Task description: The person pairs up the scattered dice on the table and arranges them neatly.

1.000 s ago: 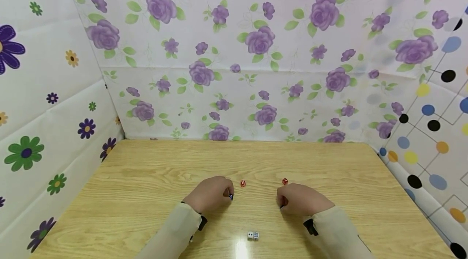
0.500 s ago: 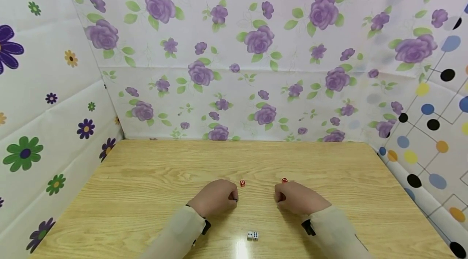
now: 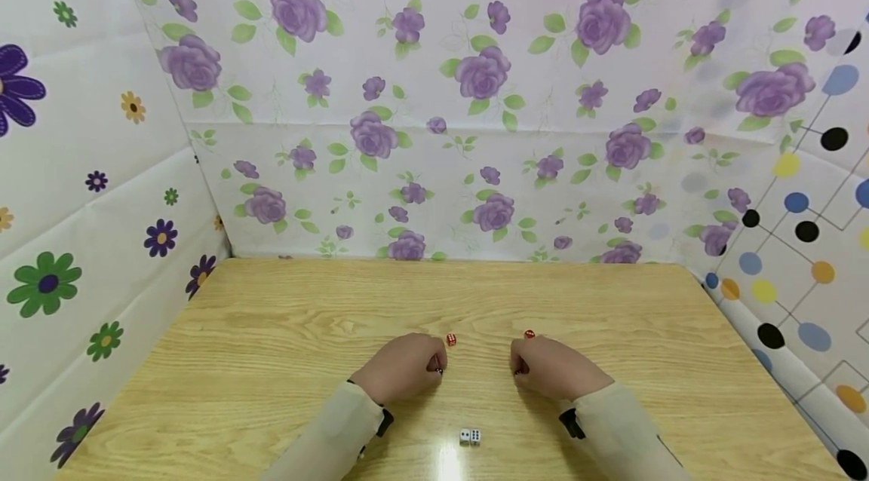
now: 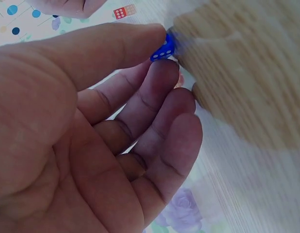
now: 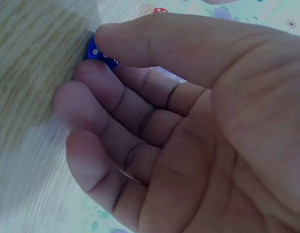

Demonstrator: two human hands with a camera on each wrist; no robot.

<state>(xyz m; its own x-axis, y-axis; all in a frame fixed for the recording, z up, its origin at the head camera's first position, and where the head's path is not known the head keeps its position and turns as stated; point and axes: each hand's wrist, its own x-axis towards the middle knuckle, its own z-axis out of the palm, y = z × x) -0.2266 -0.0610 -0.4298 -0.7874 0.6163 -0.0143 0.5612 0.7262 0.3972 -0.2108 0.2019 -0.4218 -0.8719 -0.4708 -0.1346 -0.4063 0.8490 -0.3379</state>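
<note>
Blue, mostly hidden by fingers: two small dice, both beyond the white pair (image 3: 465, 436), one off to its left, one off to its right. From my station I read the left hand (image 3: 402, 369) as pinching its blue die (image 4: 162, 50) between thumb and fingertip; the right hand (image 3: 558, 368) pinches the other blue die (image 5: 96, 51) likewise. Whether either touches the table (image 3: 326, 285), I can't tell. Farther beyond the white pair: left red (image 3: 451, 339), just beside the left hand, and right red (image 3: 529, 333), close past the right. Main risk, I judge: slight forward drift of either hand could knock a red. Second: so thin a pinch could let a blue twist or slip if bumped.
</note>
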